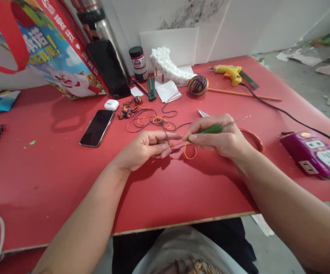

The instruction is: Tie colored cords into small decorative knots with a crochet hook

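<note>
My right hand (pixel 224 137) is closed round a crochet hook's green handle (pixel 212 129); one thin metal end sticks out past the knuckles, and the other reaches toward my left fingers. Between the thumb and fingers of my left hand (pixel 142 148) a small bit of multicoloured yarn (pixel 171 145) is pinched, with a strand looped round the index finger. An orange loop of yarn (pixel 190 151) hangs between the hands. Loose yarn (pixel 153 118) lies tangled behind them, near a yarn ball (pixel 198 85). Partly hidden by my right hand are scissors (pixel 254 137) with an orange handle.
A phone (pixel 98 128), an earbud case (pixel 111 105) and a small multicoloured knitted piece (pixel 126 110) lie left of the yarn. Behind stand a gift bag (pixel 64 61), a jar (pixel 138 63) and a white textured object (pixel 170 68). A yellow glue gun (pixel 229 72) and purple power socket (pixel 313 152) are rightward.
</note>
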`<state>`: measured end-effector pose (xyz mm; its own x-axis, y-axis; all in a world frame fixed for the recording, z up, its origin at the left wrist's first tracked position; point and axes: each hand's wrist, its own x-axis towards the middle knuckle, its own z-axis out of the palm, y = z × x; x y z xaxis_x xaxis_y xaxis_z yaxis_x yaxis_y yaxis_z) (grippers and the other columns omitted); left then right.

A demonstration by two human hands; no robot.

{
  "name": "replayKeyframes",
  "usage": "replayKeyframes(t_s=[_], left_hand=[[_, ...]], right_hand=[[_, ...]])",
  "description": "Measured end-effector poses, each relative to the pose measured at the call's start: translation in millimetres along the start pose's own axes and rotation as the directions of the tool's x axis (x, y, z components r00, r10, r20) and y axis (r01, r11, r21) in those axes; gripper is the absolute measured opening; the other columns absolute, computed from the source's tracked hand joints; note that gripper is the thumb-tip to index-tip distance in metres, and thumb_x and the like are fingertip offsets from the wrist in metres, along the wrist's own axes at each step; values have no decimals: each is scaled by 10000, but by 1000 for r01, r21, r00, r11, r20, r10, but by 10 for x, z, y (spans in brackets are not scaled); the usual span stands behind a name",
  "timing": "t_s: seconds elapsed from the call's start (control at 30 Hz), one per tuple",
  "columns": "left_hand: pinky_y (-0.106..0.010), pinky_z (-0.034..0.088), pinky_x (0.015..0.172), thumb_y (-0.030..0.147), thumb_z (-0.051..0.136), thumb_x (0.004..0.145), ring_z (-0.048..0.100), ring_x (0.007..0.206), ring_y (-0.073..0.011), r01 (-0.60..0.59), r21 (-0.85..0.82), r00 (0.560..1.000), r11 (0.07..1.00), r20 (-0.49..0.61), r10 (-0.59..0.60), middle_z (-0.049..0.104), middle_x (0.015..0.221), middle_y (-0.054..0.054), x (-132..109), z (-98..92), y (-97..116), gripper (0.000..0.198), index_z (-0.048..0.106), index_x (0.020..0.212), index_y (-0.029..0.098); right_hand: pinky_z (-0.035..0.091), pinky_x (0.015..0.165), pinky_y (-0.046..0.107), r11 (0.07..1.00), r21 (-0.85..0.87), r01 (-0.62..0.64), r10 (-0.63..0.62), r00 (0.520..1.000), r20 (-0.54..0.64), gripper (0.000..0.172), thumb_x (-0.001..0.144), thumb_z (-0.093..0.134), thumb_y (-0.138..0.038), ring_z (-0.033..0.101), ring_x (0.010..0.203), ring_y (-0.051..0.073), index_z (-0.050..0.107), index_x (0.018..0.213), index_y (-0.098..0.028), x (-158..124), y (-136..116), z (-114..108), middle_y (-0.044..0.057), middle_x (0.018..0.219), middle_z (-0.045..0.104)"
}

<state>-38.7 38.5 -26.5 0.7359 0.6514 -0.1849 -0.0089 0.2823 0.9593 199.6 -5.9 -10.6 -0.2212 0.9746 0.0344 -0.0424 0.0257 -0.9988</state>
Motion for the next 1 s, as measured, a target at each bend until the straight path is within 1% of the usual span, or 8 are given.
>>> replayKeyframes(t_s=[0.13, 0.27, 0.4, 0.53, 0.63, 0.7, 0.83, 1.0], left_hand=[[-254, 340, 592, 260, 795, 883, 454, 589, -88, -23, -70, 999, 997, 25, 25, 575, 650, 3, -11, 8, 27, 361, 816, 1224, 142], [-263, 359, 612, 215, 789, 865, 471, 579, -89, -37, -121, 999, 992, 29, 41, 578, 637, -3, -18, 37, 63, 334, 832, 1188, 141], [-249, 335, 584, 198, 824, 812, 473, 566, -86, -47, -193, 999, 980, -4, 47, 554, 616, 1, 6, 103, 75, 317, 848, 1122, 140], [-243, 296, 551, 217, 862, 779, 451, 547, -90, -102, -270, 994, 957, -69, 87, 528, 578, 13, 44, 172, 83, 301, 845, 1066, 130], [-243, 298, 534, 208, 859, 769, 446, 532, -94, -164, -293, 982, 942, -140, 128, 538, 554, 14, 65, 200, 84, 270, 837, 1024, 122], [-234, 325, 531, 192, 842, 773, 447, 524, -90, -196, -307, 971, 931, -192, 141, 555, 556, 13, 74, 206, 78, 234, 827, 996, 125], [-207, 365, 522, 162, 838, 760, 477, 513, -81, -214, -355, 962, 910, -237, 134, 626, 599, -6, 86, 213, 66, 168, 792, 920, 134], [-185, 332, 489, 118, 842, 731, 495, 510, -79, -216, -384, 952, 898, -288, 106, 665, 609, -32, 95, 228, 79, 134, 749, 827, 124]], right_hand=[[234, 389, 221, 993, 114, -19, 16, 1000, 20, 152, 756, 867, -278, 377, 403, 58, 807, 767, -139, 27, 17, 2, -33, 485, 536], [193, 362, 220, 976, 219, -13, -2, 998, 70, 203, 741, 894, -312, 348, 369, 55, 805, 774, -133, 68, 70, -6, -36, 469, 531], [199, 350, 210, 954, 300, -2, -26, 996, 90, 212, 754, 903, -322, 364, 372, 62, 810, 783, -134, 94, 115, 20, -36, 471, 533], [260, 368, 194, 935, 350, 48, -59, 998, 21, 233, 766, 918, -346, 453, 444, 81, 795, 812, -154, 96, 136, 87, -5, 562, 624], [292, 384, 191, 919, 383, 95, -84, 995, -46, 208, 799, 904, -328, 453, 446, 68, 791, 869, -168, 90, 159, 147, -3, 622, 667], [298, 392, 192, 914, 388, 122, -94, 992, -90, 198, 811, 893, -319, 457, 442, 64, 790, 900, -175, 85, 175, 181, -9, 642, 674], [301, 405, 208, 934, 324, 150, -102, 982, -161, 235, 813, 883, -354, 451, 448, 67, 768, 923, -180, 80, 187, 215, -18, 660, 665], [311, 408, 223, 952, 271, 139, -90, 979, -185, 280, 795, 884, -397, 449, 464, 77, 762, 929, -183, 83, 187, 222, -21, 657, 651]])
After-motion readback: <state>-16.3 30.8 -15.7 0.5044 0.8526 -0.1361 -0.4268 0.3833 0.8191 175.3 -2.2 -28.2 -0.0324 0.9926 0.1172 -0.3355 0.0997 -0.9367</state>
